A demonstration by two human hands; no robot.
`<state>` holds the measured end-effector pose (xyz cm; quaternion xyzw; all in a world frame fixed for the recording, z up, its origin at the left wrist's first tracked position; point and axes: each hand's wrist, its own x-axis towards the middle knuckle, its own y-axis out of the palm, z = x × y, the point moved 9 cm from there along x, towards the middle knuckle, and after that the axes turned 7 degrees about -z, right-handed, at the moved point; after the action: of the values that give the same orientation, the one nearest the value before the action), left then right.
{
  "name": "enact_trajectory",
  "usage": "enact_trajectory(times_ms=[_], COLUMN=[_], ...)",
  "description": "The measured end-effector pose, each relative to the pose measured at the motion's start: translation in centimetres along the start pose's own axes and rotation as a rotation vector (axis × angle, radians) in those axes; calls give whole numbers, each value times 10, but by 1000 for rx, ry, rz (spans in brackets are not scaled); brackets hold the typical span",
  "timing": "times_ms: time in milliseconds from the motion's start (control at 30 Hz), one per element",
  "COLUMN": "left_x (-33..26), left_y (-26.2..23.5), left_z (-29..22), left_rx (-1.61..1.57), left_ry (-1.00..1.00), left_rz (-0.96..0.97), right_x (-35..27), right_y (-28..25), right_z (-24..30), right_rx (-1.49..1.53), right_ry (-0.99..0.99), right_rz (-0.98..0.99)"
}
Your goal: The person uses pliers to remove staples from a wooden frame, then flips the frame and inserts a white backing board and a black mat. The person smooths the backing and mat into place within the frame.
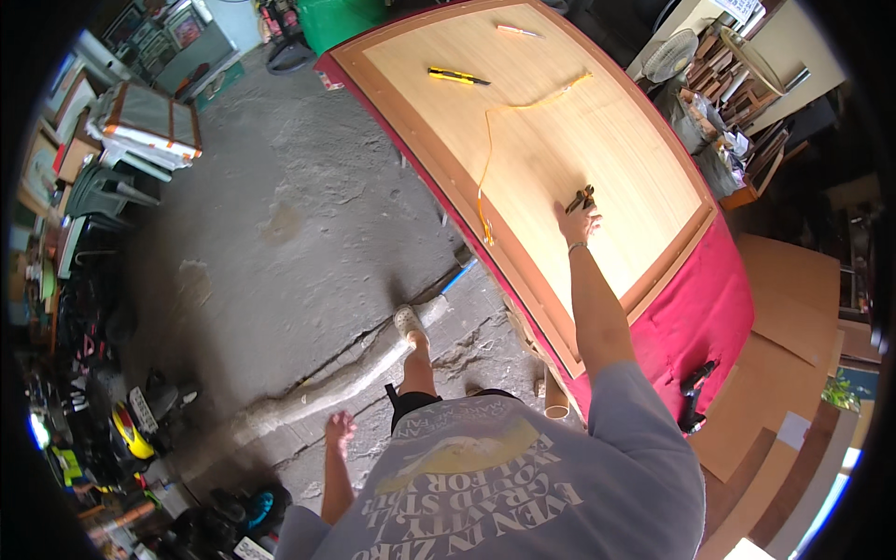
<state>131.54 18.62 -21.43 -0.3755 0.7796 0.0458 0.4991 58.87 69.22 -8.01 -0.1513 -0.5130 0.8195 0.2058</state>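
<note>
A rough grey concrete floor (280,187) spreads across the left and middle of the view. To its right stands a table draped in red cloth (695,303), with a large wood-grained panel (644,168) bordered by a brown frame lying on it. Brown cardboard sheets (789,299) spread beyond the table's right side, and a fan (669,56) stands farther back among stacked wood pieces. A black tool (696,397) rests on the red cloth near the close right corner, off the panel. A thin yellow-orange cord (486,229) crosses the panel in a loose bend, one end reaching the left frame border.

The right hand (580,222) is over the panel, fingers partly curled at the dark pliers (582,198), which lie toward its near half; whether it grips or only touches them is too small to tell. The left hand (341,428) hangs low over the floor, loosely open and holding nothing (well apart from the table). Toward the far end lie a yellow-and-black cutter (458,77) and a slim pen-like stick (519,31).
</note>
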Motion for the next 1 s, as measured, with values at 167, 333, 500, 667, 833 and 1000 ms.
enact_trajectory(times_ms=[167, 333, 500, 667, 833, 1000], left_x=[87, 77, 14, -14, -24, -108], left_y=[22, 136, 308, 475, 570, 600], left_z=[-281, -506, -608, -631, -633, -688], left_rx=[-29, 187, 238, 250, 219, 94], left_ry=[341, 679, 860, 902, 511, 407], left_rz=[183, 137, 367, 485, 577, 798], right_x=[7, -70, -175, -215, -182, -117], right_y=[-10, -90, -187, -196, -222, -287], right_z=[-6, -74, -248, -364, -437, -540], right_rx=[-44, 237, 165, 19, -180, -492], right_ry=[35, 127, 666, 692, 659, 808], right_rz=[-65, -201, -615, -546, -633, -657])
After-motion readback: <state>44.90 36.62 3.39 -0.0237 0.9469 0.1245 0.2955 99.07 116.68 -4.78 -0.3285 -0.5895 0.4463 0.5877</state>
